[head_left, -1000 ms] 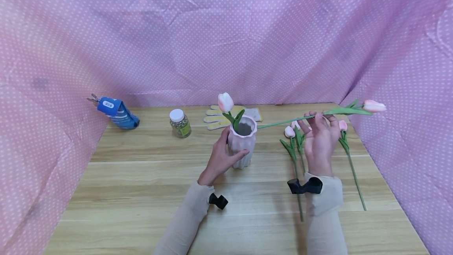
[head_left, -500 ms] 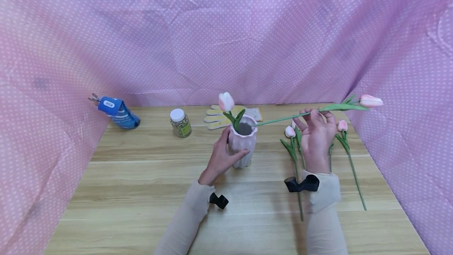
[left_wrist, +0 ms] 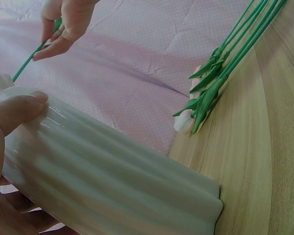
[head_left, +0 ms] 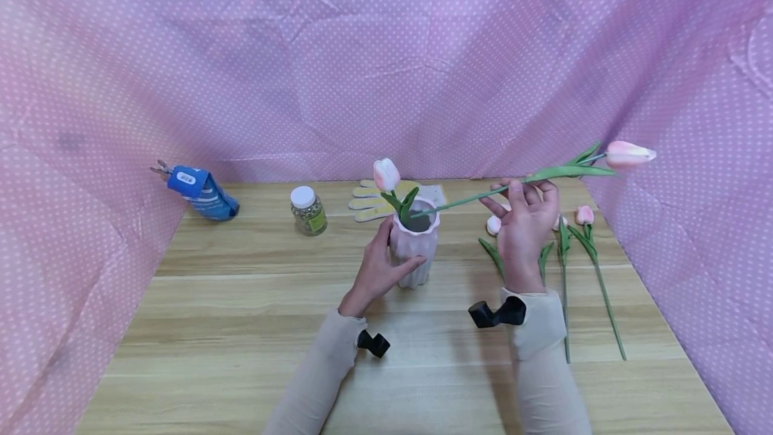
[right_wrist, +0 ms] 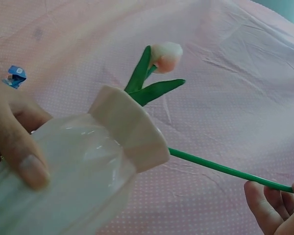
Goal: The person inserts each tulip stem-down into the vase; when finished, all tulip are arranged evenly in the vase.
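My left hand (head_left: 382, 267) grips the side of a pale fluted vase (head_left: 417, 254), which stands upright on the table. One pink-and-white tulip (head_left: 386, 174) rises out of the vase, its leaves at the rim. In my right hand (head_left: 524, 233), thumb and fingers pinch the green stem of a second tulip (head_left: 629, 154). That stem slants down leftward, and its lower end lies over the vase mouth; in the right wrist view the stem (right_wrist: 220, 168) meets the rim. Several more tulips (left_wrist: 206, 98) lie on the table near my right forearm, partly hidden by it in the head view.
A capped jar (head_left: 308, 211) of small grains stands left of the vase. Yellow-and-white work gloves (head_left: 368, 201) lie behind it. At the far left is a blue packet (head_left: 204, 192) with tool tips protruding. Pink dotted cloth (head_left: 386, 66) surrounds the wooden table (head_left: 241, 327).
My right hand has moved left with its tulip, and the bloom end has risen. The stem's end has gone from beside the vase to over its mouth. My left hand stays put.
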`<state>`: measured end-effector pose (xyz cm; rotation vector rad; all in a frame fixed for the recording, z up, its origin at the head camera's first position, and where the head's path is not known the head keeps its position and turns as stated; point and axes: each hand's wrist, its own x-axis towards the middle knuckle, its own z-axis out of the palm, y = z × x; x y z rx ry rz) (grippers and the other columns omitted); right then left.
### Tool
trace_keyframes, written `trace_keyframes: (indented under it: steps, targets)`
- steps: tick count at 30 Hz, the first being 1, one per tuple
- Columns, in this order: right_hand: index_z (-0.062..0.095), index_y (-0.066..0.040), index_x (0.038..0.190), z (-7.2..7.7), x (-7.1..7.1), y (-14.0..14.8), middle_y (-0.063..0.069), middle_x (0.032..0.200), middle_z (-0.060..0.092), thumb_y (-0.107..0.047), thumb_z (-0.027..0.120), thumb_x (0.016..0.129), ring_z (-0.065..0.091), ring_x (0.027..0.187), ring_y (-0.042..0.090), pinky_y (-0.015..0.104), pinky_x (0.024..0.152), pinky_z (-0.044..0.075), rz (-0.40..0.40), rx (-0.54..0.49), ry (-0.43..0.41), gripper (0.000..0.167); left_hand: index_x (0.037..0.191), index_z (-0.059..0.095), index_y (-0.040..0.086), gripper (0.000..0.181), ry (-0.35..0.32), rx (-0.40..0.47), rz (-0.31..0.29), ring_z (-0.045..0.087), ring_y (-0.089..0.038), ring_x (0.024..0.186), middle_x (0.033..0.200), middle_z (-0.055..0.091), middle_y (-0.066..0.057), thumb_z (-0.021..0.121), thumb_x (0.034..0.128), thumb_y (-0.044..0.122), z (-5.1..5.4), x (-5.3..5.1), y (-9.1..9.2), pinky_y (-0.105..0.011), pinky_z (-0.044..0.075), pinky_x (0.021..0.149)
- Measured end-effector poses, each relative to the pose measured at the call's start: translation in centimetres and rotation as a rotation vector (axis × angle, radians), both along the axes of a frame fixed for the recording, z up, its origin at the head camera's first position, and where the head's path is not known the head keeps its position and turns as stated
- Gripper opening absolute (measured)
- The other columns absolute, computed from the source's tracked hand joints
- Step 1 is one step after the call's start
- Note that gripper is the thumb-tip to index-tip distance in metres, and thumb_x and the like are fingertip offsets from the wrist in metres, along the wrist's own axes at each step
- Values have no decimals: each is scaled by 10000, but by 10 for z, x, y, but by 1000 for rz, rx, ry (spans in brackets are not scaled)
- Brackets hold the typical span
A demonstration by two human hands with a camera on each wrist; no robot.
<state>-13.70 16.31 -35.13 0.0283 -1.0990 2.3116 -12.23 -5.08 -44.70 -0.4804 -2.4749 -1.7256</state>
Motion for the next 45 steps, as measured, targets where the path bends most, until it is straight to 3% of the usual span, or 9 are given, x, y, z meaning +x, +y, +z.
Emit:
trace_keyframes:
  steps: [10,20,31,45]
  targets:
    - [463,-1,1079,6,-1,-8,135,866,616,-49,650,942,680,749,219,336,601,634,-38,34,55,236,1519,357,157,868,4,-2,5,538,-302,1347,1465,533,-95,843,805,248,0,1,0,-536,475,1095]
    - [485,-60,1060,7,-3,-18,105,874,617,21,586,964,686,767,195,322,614,634,-27,144,52,161,1532,338,174,888,-17,-18,17,525,-303,1362,1485,517,-87,843,806,261,0,0,0,-537,468,1101]
    - [515,-90,1090,2,-17,-30,50,890,658,0,591,972,704,774,153,291,633,632,76,266,11,166,1545,315,177,902,-13,-30,13,517,-307,1370,1503,498,-97,837,814,266,0,1,0,-530,475,1096]
    - [552,-140,1095,0,-21,-39,-5,909,659,26,589,968,710,767,92,289,641,633,219,418,-53,212,1540,310,164,883,-30,-35,2,517,-310,1373,1509,491,-102,822,830,285,1,0,0,-529,473,1103]
